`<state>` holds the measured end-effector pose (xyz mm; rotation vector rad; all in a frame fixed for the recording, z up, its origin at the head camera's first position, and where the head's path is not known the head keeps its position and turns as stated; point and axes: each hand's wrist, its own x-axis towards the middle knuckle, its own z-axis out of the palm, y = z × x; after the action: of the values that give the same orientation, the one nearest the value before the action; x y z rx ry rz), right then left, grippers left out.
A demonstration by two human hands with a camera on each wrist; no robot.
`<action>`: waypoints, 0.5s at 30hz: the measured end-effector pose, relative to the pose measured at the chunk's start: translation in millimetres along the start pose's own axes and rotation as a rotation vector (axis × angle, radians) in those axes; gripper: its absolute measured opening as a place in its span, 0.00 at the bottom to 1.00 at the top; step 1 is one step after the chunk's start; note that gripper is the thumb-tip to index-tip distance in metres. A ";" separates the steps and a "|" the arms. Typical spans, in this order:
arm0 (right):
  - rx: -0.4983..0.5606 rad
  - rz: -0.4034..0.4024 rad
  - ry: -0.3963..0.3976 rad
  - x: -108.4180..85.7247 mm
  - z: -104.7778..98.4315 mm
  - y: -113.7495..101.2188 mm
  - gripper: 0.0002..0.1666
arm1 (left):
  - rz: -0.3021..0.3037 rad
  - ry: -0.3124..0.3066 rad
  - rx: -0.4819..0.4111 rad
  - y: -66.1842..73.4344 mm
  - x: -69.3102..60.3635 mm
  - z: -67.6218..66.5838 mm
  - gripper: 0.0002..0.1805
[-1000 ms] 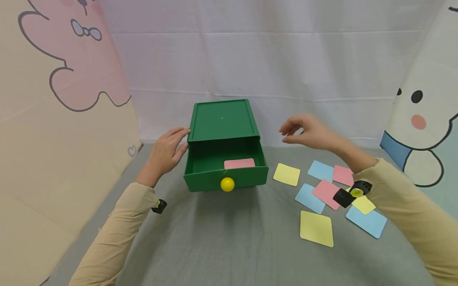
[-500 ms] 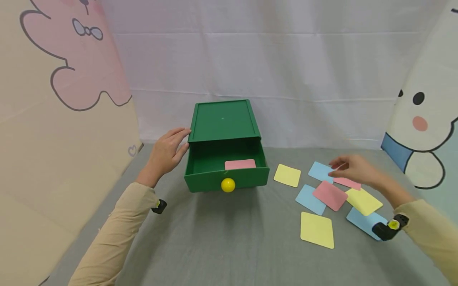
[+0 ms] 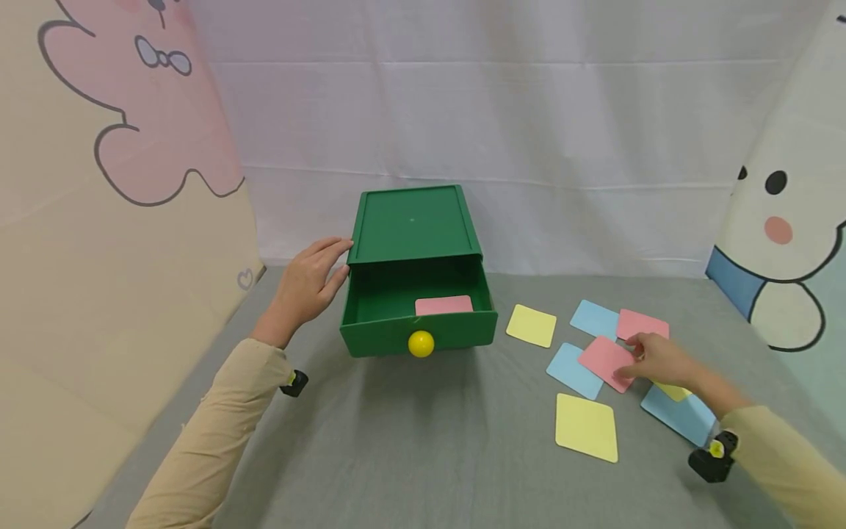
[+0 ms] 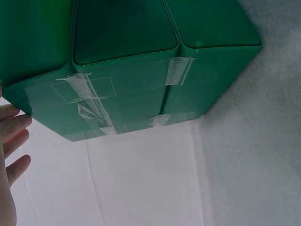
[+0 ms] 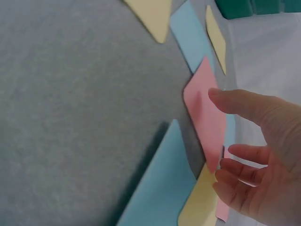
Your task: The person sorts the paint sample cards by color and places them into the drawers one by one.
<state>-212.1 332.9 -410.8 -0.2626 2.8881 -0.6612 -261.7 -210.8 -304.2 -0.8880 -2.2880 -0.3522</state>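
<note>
A green drawer box stands with its top drawer pulled out, a yellow round knob on the front. Inside that drawer lies a pink card. My left hand rests its fingers against the box's left side, near the top edge. On the right, my right hand is over another pink card, thumb and fingers apart at its right edge. The right wrist view shows the thumb over that card; whether it touches is unclear. A yellow card is partly hidden beneath this hand.
Around the right hand lie blue cards, a further pink card and yellow cards on the grey cloth. Clear tape joins the box's stacked green units. A white curtain hangs behind.
My right hand has come down from beside the box to the scattered cards, then moved toward the near pink card. My left hand stays against the box.
</note>
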 end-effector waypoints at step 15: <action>0.080 -0.050 0.025 5.5 1.2 -1.5 0.30 | -0.001 0.000 0.005 0.7 0.3 -0.8 0.22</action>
<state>-217.1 329.9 -412.0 -0.3187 2.8789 -0.7912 -261.0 -210.6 -303.4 -0.8846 -2.2884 -0.3462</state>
